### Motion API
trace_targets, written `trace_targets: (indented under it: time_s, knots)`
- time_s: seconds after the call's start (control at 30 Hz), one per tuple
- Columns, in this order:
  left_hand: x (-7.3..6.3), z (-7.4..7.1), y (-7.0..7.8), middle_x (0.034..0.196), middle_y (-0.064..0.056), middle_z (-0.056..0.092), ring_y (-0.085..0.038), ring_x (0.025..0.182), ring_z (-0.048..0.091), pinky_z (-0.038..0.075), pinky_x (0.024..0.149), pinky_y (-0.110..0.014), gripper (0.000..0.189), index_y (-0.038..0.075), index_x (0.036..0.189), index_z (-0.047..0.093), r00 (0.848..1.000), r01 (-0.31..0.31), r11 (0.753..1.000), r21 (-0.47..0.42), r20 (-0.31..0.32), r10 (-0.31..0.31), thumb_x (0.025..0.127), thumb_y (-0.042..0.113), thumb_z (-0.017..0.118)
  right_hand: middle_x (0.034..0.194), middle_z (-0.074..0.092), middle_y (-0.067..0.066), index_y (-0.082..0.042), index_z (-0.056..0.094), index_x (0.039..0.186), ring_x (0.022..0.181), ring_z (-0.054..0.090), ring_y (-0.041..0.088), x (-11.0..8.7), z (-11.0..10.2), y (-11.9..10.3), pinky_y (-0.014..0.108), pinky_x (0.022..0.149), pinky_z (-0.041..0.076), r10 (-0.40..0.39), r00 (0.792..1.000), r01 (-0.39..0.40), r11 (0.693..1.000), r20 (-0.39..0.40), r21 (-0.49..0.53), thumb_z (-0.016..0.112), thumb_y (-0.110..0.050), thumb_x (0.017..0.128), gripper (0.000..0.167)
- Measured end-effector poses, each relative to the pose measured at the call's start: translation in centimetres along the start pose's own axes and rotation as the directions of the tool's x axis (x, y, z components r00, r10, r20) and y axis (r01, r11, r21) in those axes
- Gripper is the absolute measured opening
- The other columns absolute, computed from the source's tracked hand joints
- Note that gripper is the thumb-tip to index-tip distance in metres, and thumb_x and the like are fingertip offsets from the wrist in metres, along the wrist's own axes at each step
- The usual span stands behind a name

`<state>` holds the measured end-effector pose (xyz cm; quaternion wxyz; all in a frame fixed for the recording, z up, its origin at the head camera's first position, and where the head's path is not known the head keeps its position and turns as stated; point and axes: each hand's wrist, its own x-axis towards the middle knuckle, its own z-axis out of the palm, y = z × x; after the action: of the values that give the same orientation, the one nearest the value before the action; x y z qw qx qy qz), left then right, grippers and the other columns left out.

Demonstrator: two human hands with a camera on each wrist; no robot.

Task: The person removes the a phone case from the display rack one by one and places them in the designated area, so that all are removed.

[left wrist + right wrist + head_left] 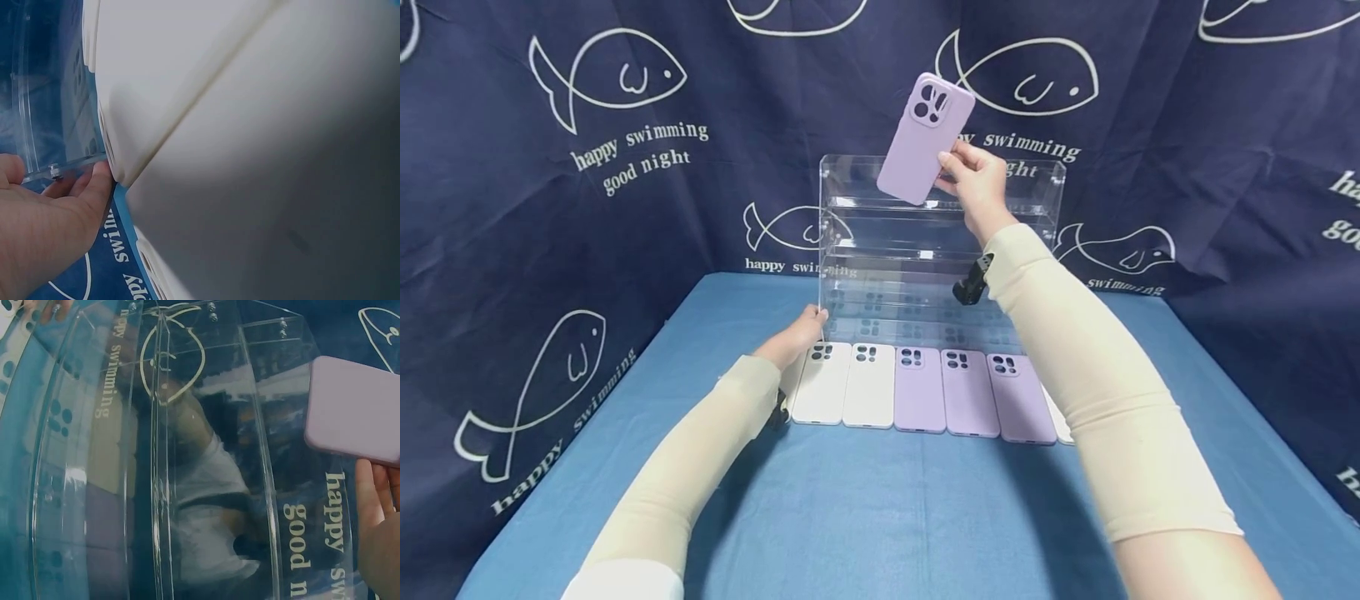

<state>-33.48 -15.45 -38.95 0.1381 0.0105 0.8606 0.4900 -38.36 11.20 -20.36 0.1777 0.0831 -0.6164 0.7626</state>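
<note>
My right hand (981, 179) pinches a lilac phone case (917, 154) by its side edge, tilted, in front of the top of a clear acrylic display rack (887, 275). In the right wrist view the lower end of that phone case (353, 409) shows beside my fingers. My left hand (801, 333) grips the rack's lower left side edge; in the left wrist view the thumb and fingers of that hand (50, 225) lie on either side of the clear panel (56, 125). White phone cases (822, 387) and lilac phone cases (920, 392) lie in a row before the rack.
A blue cloth (865, 508) covers the table. Behind the rack hangs a dark blue curtain (647, 208) with white fish drawings. Another white phone case (1060, 421) at the row's right end is partly hidden by my right sleeve (1090, 375).
</note>
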Motion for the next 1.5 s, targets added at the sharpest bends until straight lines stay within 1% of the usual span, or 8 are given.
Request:
trace_targets:
  time_s: [0.1,0.27,0.43,0.6,0.83,1.13,1.37,1.5]
  knots:
    - [-0.3,0.0,0.1,0.154,-0.025,0.022,-0.038,0.147,0.018,0.014,0.125,-0.052,0.052,-0.001,0.149,0.014,1.0,0.004,1.0,0.01,-0.004,-0.004,0.108,0.031,0.018,0.081,0.067,0.0,0.001,0.067,0.119,0.079,0.063,0.013,0.0,-0.5,-0.4,0.036,0.088,0.062,0.023,1.0,-0.023,1.0,0.015,-0.005,0.069,-0.003,0.089,0.03]
    - [-0.5,0.1,0.2,0.153,-0.025,0.024,-0.038,0.146,0.019,0.015,0.125,-0.053,0.051,-0.001,0.148,0.015,1.0,0.001,1.0,0.007,0.002,-0.001,0.108,0.03,0.019,0.085,0.068,0.0,-0.001,0.066,0.122,0.08,0.063,0.014,-0.2,-1.6,-0.8,0.037,0.09,0.061,0.045,0.998,-0.043,0.998,0.042,-0.039,0.068,-0.004,0.09,0.033]
    - [-0.1,0.0,0.3,0.153,-0.026,0.023,-0.038,0.146,0.019,0.017,0.125,-0.051,0.049,-0.003,0.146,0.017,1.0,-0.005,1.0,0.008,-0.008,0.006,0.108,0.028,0.019,0.084,0.069,0.001,0.002,0.065,0.123,0.08,0.063,0.014,-0.3,-2.7,-1.1,0.034,0.085,0.063,0.052,0.995,-0.049,0.998,0.085,-0.027,0.069,-0.004,0.089,0.035]
    - [0.1,-0.1,0.2,0.152,-0.027,0.024,-0.039,0.145,0.02,0.018,0.125,-0.051,0.049,-0.004,0.146,0.017,1.0,-0.005,1.0,0.014,-0.013,0.005,0.108,0.027,0.02,0.086,0.069,0.002,0.002,0.065,0.123,0.083,0.062,0.014,-0.8,-3.5,-1.3,0.028,0.077,0.064,0.096,0.988,-0.094,0.995,0.122,-0.02,0.071,-0.005,0.088,0.036]
    - [0.3,-0.2,-0.2,0.153,-0.026,0.024,-0.038,0.145,0.021,0.018,0.124,-0.052,0.052,-0.002,0.148,0.015,1.0,0.003,1.0,0.013,-0.005,-0.003,0.108,0.031,0.019,0.089,0.066,0.0,0.004,0.061,0.127,0.086,0.061,0.013,-1.5,-4.1,-0.6,0.027,0.078,0.064,0.132,0.976,-0.123,0.99,0.171,-0.065,0.068,-0.006,0.09,0.039]
    - [0.2,-0.2,-0.2,0.154,-0.025,0.021,-0.038,0.146,0.019,0.018,0.124,-0.052,0.053,-0.002,0.149,0.014,1.0,-0.005,1.0,0.015,-0.002,0.005,0.108,0.032,0.019,0.087,0.069,0.0,0.002,0.066,0.12,0.086,0.061,0.013,-1.8,-4.2,0.5,0.029,0.081,0.063,0.127,0.98,-0.117,0.991,0.154,-0.072,0.07,-0.006,0.089,0.032]
    - [0.1,-0.2,-0.5,0.154,-0.025,0.021,-0.039,0.146,0.019,0.017,0.124,-0.053,0.053,-0.001,0.149,0.012,1.0,0.002,1.0,0.017,0.014,-0.002,0.108,0.032,0.019,0.089,0.067,-0.002,0.006,0.058,0.129,0.087,0.061,0.012,-2.2,-4.7,0.6,0.029,0.082,0.063,0.133,0.979,-0.121,0.989,0.157,-0.084,0.068,-0.006,0.091,0.041]
    - [0.1,-0.3,-0.4,0.154,-0.025,0.021,-0.039,0.146,0.018,0.016,0.124,-0.053,0.053,-0.001,0.149,0.011,1.0,-0.003,1.0,0.011,0.022,0.003,0.108,0.032,0.019,0.092,0.068,-0.002,0.005,0.058,0.129,0.089,0.062,0.012,-2.3,-5.3,0.3,0.028,0.08,0.063,0.124,0.978,-0.11,0.99,0.166,-0.086,0.068,-0.006,0.09,0.042]
